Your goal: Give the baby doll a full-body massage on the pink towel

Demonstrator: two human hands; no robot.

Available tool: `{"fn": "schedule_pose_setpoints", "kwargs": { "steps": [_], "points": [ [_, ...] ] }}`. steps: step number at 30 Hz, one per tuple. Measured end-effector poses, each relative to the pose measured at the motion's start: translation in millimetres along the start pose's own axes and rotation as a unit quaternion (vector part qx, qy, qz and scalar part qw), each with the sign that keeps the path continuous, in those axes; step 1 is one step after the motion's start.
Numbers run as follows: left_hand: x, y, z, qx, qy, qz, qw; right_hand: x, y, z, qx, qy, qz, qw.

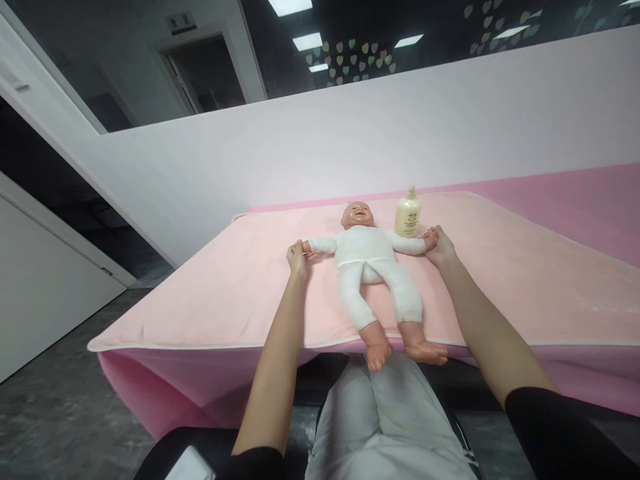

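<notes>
A baby doll [366, 252] with a white cloth body lies on its back on the pink towel [240, 280], head away from me and feet over the front edge. Both its arms are stretched out sideways. My left hand [297, 257] is closed around the doll's hand on the left. On the other side, my right hand [442, 248] grips the doll's other hand, its fingers curled about it. Just behind that outstretched doll arm stands an upright pump bottle [408, 215] of pale yellow liquid, close to the doll's head.
A pink cloth [200, 380] hangs down from the table's front. Beyond the table rises a white wall [310, 147] with dark glass above it. A white door [50, 280] is at the left. Beside my legs, a white object [191, 465] rests on a black seat.
</notes>
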State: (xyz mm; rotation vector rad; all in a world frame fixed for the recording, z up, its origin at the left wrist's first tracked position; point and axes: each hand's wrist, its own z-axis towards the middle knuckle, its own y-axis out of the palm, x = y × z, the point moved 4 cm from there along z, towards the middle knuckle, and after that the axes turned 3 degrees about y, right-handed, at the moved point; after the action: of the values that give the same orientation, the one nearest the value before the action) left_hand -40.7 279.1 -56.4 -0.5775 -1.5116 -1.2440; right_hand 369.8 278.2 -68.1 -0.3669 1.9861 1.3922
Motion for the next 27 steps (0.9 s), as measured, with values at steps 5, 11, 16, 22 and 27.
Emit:
{"fn": "schedule_pose_setpoints", "kwargs": {
  "steps": [5, 11, 16, 22, 27],
  "points": [
    [3.5, 2.0, -3.5, -0.008, 0.011, 0.008, 1.000, -0.9, -2.7, -2.2, 0.035, -0.029, -0.032, 0.998],
    [5.7, 3.2, -6.8, -0.006, 0.004, 0.021, 1.000, -1.0, -0.5, -5.7, 0.021, -0.033, -0.037, 0.999],
    [2.4, 1.6, -3.5, 0.011, -0.001, 0.017, 1.000, -2.7, -1.8, -7.5, 0.012, -0.038, -0.034, 0.999],
    [0.1, -1.0, 0.0, 0.045, -0.020, 0.014, 0.999, -5.7, -5.3, -10.8, 0.056, -0.043, -0.027, 0.997],
    [1.8, -1.8, 0.2, 0.052, -0.060, -0.023, 0.997, -9.7, -6.2, -13.2, 0.068, -0.023, 0.047, 0.996]
  ]
}}
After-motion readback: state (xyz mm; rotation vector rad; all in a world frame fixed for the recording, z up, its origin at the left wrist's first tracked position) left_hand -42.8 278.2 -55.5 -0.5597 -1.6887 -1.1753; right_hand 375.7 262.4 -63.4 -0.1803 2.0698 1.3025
